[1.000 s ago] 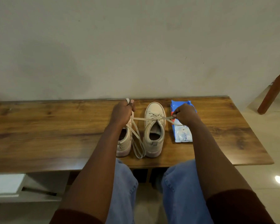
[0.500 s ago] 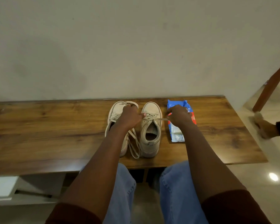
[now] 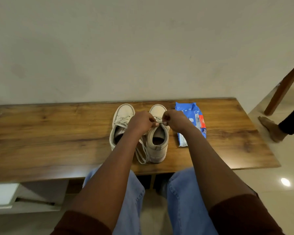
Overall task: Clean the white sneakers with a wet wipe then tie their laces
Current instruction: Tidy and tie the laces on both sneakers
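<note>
Fingers: left hand and right hand pinch lace | Where: over right sneaker, desk centre, pack at 3 o'clock | Risk: pinch slips, knot loosens; hard tug drags sneaker.

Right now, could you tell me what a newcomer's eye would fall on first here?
The left hand and right hand meet over the right sneaker at the middle of the table, each pinching its lace. The left sneaker stands beside it, and a blue wipes pack lies right of the pair.

The left hand and right hand have brought the lace ends together.
</note>
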